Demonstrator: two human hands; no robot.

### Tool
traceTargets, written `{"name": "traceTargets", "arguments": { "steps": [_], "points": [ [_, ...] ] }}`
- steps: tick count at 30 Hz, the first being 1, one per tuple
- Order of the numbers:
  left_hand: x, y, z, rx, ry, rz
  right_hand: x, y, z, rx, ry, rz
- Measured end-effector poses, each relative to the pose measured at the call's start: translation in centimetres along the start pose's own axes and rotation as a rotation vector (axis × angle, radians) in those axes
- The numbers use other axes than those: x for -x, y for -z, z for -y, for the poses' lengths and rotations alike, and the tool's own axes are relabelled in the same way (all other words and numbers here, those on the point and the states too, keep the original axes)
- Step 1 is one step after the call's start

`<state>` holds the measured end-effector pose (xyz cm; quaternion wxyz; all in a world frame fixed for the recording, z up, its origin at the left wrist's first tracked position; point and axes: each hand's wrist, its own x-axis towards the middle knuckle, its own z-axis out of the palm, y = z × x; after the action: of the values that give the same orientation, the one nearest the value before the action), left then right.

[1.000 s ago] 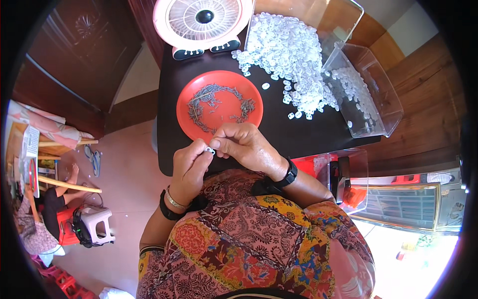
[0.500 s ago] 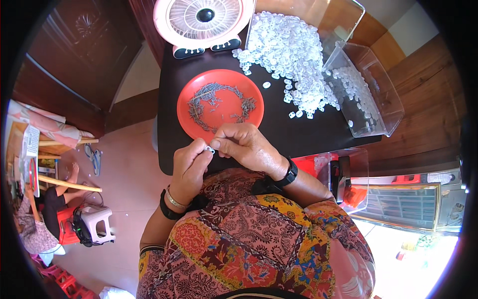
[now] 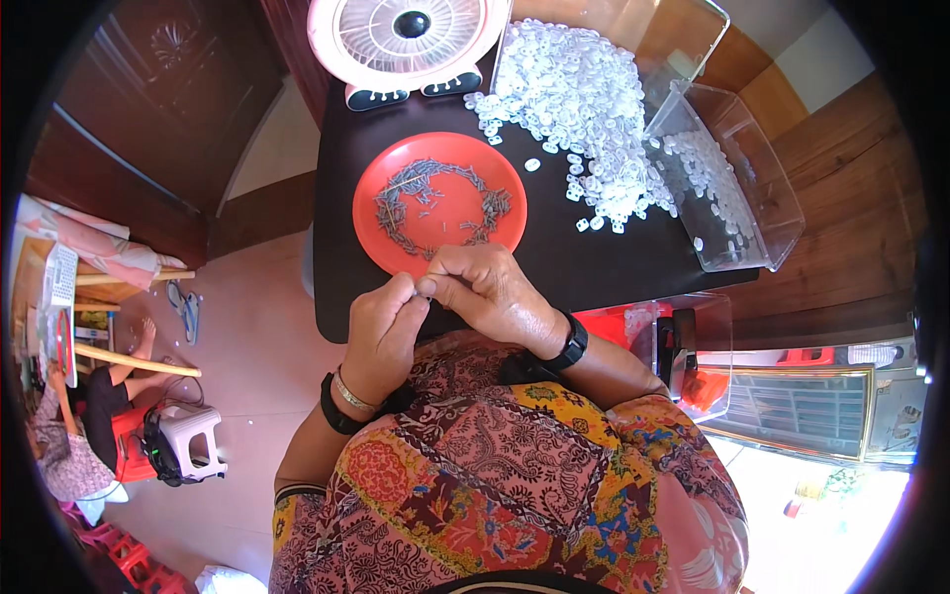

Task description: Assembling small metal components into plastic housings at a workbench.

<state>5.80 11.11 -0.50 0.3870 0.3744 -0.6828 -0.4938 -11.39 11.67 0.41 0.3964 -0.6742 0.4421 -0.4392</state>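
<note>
At the near edge of the dark table (image 3: 594,267), we see the left hand (image 3: 384,332) and the right hand (image 3: 487,295) meet, each pinched narrow at the tips, though we cannot tell what sits hidden between them. Just beyond both hands lies the red plate (image 3: 442,146) with a ring of small grey pins (image 3: 398,193). Farther off to the right, we find a heap of white pieces (image 3: 594,109), well apart from both hands, with a clear box (image 3: 777,223) at its right side.
</note>
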Motion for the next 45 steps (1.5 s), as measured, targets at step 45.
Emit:
{"name": "traceTargets", "arguments": {
  "steps": [45],
  "points": [
    [-1.1,0.4,-1.2,0.270,0.026,-0.011,-2.1,6.1,1.2,-0.549,-0.237,0.048]
  ]
}}
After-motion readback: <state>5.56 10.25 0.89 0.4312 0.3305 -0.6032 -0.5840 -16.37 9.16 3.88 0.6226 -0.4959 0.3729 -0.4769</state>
